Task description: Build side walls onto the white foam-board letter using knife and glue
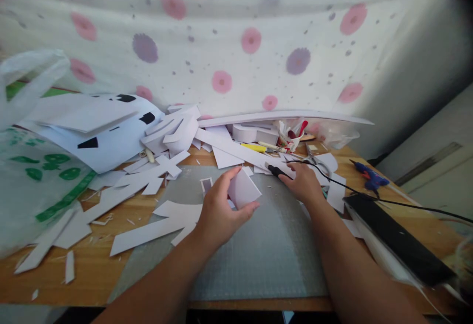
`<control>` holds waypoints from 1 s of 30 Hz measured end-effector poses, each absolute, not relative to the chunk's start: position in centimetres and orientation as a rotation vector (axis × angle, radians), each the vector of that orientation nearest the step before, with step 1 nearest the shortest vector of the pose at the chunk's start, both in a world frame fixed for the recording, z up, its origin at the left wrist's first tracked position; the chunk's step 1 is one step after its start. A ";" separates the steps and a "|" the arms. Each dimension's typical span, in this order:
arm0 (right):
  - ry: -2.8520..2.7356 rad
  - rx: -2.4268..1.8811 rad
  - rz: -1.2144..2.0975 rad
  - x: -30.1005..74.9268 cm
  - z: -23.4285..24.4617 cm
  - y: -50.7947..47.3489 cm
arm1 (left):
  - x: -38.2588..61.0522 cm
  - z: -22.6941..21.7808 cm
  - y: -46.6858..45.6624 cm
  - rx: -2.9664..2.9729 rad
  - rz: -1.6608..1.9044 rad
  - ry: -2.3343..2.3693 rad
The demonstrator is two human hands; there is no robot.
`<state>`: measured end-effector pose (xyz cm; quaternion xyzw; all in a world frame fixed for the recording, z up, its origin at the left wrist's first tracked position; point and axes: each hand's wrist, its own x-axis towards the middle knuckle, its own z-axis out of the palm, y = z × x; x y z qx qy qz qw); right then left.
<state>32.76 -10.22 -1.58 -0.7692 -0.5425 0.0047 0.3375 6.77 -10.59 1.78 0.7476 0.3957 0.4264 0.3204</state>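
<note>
My left hand (218, 206) pinches a small folded white card piece (244, 188) between thumb and fingers, raised over the grey-green cutting mat (251, 255). At the mat's far right, my right hand (303, 182) has its fingers curled round the rear end of a black-handled craft knife (276, 170), whose pale tip points left. Part of the handle is hidden under that hand. A little white card frame (206, 185) stands just behind my left hand. To its left, a branching white card cutout (158, 225) lies across the mat's edge.
White paper scraps (138, 186) cover the left and back of the table. A plastic bag (40, 176) stands at left. A cup of tools (290, 141) sits at the back. On the right are a blue glue gun (371, 176), a black cable (399, 202) and a long black-topped box (397, 238).
</note>
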 end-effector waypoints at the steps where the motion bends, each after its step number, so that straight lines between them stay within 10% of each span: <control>1: -1.444 -2.035 -0.008 32.9 -2.0 -10.1 | 6.8 1.7 -10.6 1.915 1.104 1.022; 30: -1.907 -1.356 -0.059 24.5 2.4 -15.2 | 5.7 2.3 -11.3 1.595 1.036 0.563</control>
